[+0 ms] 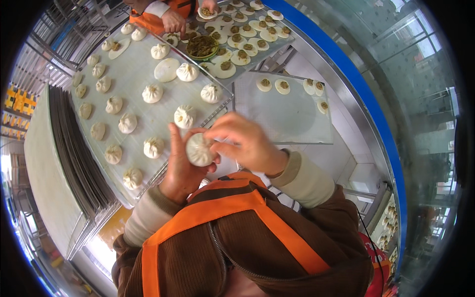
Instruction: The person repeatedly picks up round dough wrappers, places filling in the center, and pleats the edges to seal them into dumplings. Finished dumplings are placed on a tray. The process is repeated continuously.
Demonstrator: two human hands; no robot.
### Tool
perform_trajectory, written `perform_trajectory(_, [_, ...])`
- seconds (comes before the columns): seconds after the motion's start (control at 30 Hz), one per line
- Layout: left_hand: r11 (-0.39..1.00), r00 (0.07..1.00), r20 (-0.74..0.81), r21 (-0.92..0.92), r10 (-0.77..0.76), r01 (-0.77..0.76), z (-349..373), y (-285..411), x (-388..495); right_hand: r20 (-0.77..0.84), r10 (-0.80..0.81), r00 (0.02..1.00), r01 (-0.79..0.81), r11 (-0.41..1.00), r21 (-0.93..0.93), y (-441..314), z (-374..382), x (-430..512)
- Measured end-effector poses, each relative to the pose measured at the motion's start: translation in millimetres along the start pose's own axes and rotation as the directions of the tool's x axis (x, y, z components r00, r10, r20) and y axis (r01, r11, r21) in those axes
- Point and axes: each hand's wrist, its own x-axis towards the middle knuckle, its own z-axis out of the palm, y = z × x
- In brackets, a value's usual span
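Note:
A round pleated bun [199, 151] of white dough rests in my left hand [182, 163], the thumb raised along its left side. My right hand [245, 143], somewhat blurred, has its fingertips on the bun's right edge. Just beyond my hands lies a large tray [167, 115] that bears rows of pleated buns, such as the near one [184, 116]. On the same tray are a flat dough wrapper [167, 69] and, at its far end, a wrapper topped with filling [118, 48].
A co-worker's hand [173, 22] is beside a green bowl of brown filling [201, 47], near many filled wrappers [236, 38]. A lower tray [282, 115] holds several filled wrappers. Stacked trays [55, 167] stand at left; a blue edge [371, 107] curves along the right.

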Motion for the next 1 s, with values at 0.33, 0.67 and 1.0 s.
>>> perform_trajectory(0.33, [0.873, 0.883, -0.029, -0.137, 0.468, -0.468, 24, 46, 15, -0.514, 0.319, 0.796, -0.553, 0.728, -0.405, 347, -173, -45])
perform_trajectory(0.67, [0.821, 0.773, -0.372, -0.046, 0.514, -0.569, 31, 29, 45, -0.371, 0.633, 0.679, -0.693, 0.386, -0.609, 490, -169, -23])
perform_trajectory(1.0, [0.850, 0.859, -0.379, -0.261, 0.345, -0.457, 53, 9, 63, -0.419, 0.426, 0.802, -0.512, 0.851, -0.114, 349, -156, 13])
